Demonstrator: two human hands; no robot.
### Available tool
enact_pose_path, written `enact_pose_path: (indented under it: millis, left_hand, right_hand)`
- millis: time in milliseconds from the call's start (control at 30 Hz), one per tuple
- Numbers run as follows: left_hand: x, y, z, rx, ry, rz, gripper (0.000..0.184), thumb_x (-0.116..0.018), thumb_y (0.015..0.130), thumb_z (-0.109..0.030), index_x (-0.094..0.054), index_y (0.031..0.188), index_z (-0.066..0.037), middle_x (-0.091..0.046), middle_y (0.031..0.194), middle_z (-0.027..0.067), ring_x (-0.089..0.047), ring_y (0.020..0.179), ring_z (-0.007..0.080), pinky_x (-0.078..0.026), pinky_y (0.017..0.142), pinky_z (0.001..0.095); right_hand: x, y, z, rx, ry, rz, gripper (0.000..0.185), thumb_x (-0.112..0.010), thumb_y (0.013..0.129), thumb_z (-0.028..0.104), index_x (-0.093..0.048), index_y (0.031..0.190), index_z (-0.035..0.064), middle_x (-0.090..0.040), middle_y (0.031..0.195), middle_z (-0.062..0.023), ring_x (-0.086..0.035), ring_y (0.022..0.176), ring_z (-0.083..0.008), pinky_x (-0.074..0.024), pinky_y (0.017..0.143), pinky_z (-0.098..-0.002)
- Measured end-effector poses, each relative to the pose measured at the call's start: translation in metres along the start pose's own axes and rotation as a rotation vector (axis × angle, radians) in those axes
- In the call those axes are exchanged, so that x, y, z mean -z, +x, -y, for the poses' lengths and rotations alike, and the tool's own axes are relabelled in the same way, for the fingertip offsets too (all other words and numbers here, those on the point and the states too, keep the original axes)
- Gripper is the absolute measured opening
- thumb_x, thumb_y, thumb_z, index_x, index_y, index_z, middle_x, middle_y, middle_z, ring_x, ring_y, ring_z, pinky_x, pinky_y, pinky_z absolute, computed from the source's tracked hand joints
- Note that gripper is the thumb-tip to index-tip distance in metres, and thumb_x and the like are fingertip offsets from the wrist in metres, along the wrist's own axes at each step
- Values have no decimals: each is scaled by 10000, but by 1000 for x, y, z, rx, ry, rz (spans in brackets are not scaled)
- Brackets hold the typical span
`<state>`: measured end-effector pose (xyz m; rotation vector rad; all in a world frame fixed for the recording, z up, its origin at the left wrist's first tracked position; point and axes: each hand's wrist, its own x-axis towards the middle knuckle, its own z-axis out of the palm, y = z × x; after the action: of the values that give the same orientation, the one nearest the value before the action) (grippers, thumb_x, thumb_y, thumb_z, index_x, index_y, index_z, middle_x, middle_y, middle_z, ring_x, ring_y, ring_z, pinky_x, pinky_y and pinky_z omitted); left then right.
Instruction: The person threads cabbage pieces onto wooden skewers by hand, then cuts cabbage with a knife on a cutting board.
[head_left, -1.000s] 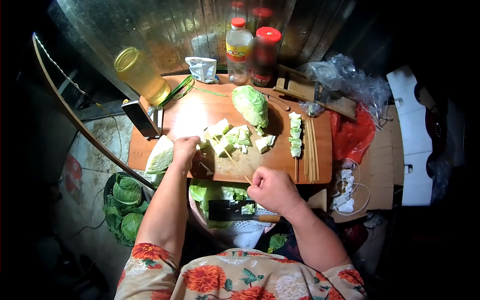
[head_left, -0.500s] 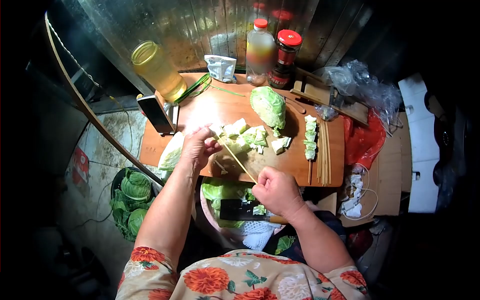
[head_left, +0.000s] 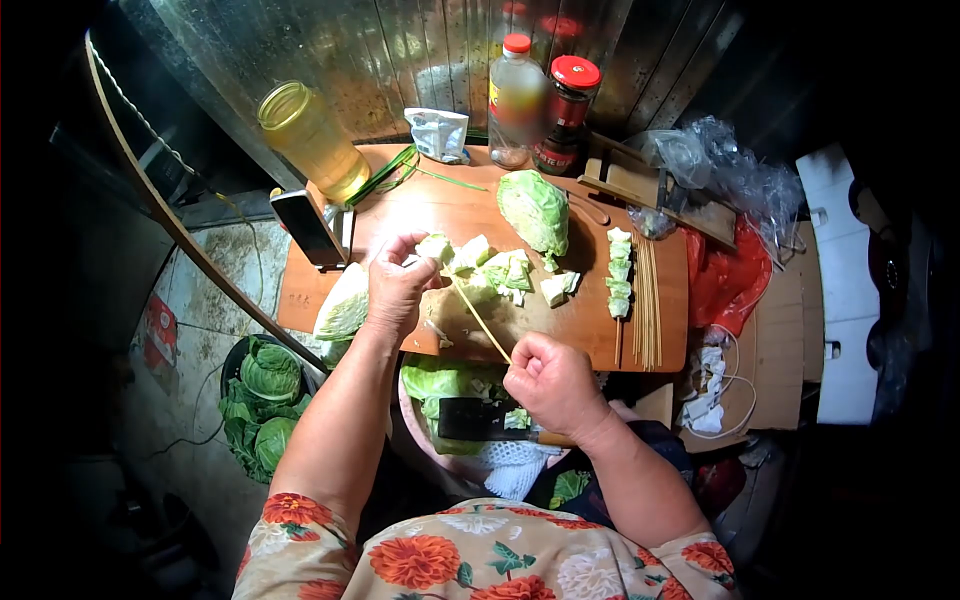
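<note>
My right hand is closed round the lower end of a thin wooden skewer, which slants up and left. At its upper end my left hand pinches a piece of cabbage. Cut cabbage pieces lie on the wooden board just right of my left hand. Behind them sits a larger piece of cabbage. A filled cabbage skewer rests beside a row of bare skewers. Left of my left hand is a cabbage wedge.
A yellow jar, a phone on a stand, a white packet, a bottle and red-lidded jars stand behind. A cleaver lies over the tub in front. Cabbages fill a basket at left.
My left hand has come up to the skewer's tip with a cabbage piece between its fingers. The view has shifted, so the board appears further right. My right hand still grips the skewer.
</note>
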<state>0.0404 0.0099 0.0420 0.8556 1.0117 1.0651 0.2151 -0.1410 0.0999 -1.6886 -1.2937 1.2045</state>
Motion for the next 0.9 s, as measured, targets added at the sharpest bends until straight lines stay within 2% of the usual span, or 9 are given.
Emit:
enact_pose_path:
  millis: [67,167,267,467,533,667,700,867,900]
  left_hand:
    - [0,-1,-2,20,-20,35,311,-613,777,-7,-553,1075,-72,-616,961,24,-605,748,115,-534,640,257]
    - [-1,-1,-2,79,-96,124,299,-609,776,2,-576,1061,-84,-625,935,31,-618,744,132,-550,634,282]
    - [-7,-3,-2,94,-133,109,315,-588,775,17,-567,1078,-65,-623,955,50,-605,721,139,-581,670,333]
    - [-15,-8,-6,163,-245,142,298,-603,783,6,-571,1073,-56,-636,984,71,-638,794,172,-578,679,337]
    - [-22,-14,-8,185,-173,206,319,-616,771,17,-571,1080,-47,-643,980,86,-649,825,189,-571,691,323]
    - [-55,-50,4,170,-40,484,317,-663,743,21,-607,1051,-29,-637,935,62,-616,723,136,-521,617,266]
    - [-56,-51,2,170,-41,485,317,-663,743,21,-607,1051,-29,-637,935,62,-616,723,136,-521,617,266]
    - [-48,-40,-3,249,-76,539,240,-657,797,-66,-630,1030,-17,-605,824,17,-528,596,73,-448,518,226]
    - [-49,-38,-10,242,-50,465,204,-635,822,-92,-642,1013,-20,-597,769,11,-523,575,70,-449,508,228]
  right_hand:
    - [1,-2,-1,-10,92,10,122,-624,760,58,-523,700,29,-473,536,-3,-416,508,-49,-386,474,-247]
    - [2,-3,-3,4,140,10,126,-622,767,46,-515,703,30,-453,540,22,-394,515,-32,-362,464,-233]
    - [0,-5,2,-5,187,-8,116,-615,770,39,-514,714,31,-455,539,22,-394,508,-36,-361,464,-233]
    - [1,-7,1,11,138,-51,103,-609,782,45,-517,736,30,-482,536,-4,-420,492,-50,-376,466,-248]
    - [-1,-4,-2,42,83,-99,101,-609,785,55,-522,741,28,-494,538,-17,-435,484,-65,-385,467,-262]
    - [2,11,-8,77,63,-306,104,-611,790,89,-537,746,29,-526,547,-48,-482,478,-110,-413,479,-296]
    - [5,12,-9,57,246,-299,112,-614,786,103,-546,736,30,-532,553,-50,-499,493,-116,-426,495,-300]
    - [9,13,-12,-9,128,-265,101,-609,785,109,-562,749,27,-536,565,-48,-511,506,-136,-445,523,-313]
    - [10,16,-16,16,92,-297,104,-608,784,111,-558,744,30,-534,566,-48,-514,513,-135,-444,526,-310]
